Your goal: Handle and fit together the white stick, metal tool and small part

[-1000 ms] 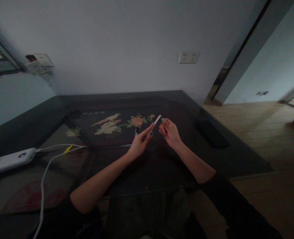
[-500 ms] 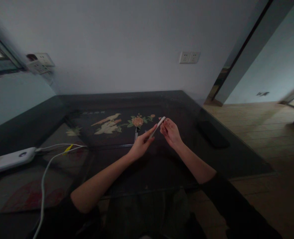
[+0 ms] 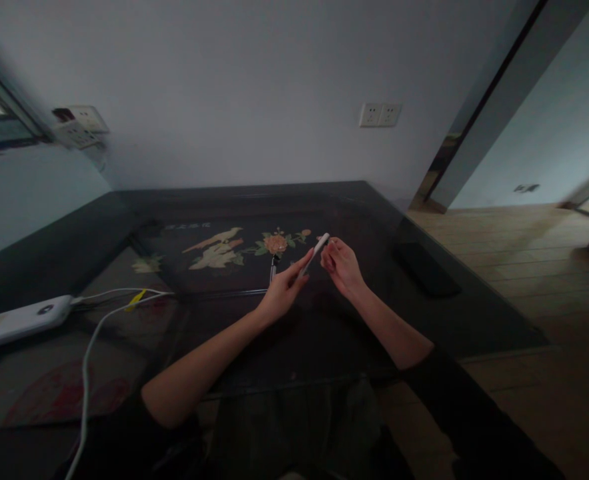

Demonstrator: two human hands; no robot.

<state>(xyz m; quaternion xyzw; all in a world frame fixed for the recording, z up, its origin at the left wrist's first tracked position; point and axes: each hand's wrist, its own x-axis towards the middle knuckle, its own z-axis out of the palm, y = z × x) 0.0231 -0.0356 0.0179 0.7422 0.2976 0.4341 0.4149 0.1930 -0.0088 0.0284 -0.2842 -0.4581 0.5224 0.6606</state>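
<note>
Above the dark inlaid table, the left hand grips a white pen while the right hand pinches its upper end, the green cap seen a second ago now hidden, seemingly pressed on.

Slim white pen-like stick, tilted up to the right, held above the dark table

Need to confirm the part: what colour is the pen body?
White pen, head view, held in left hand.
</note>
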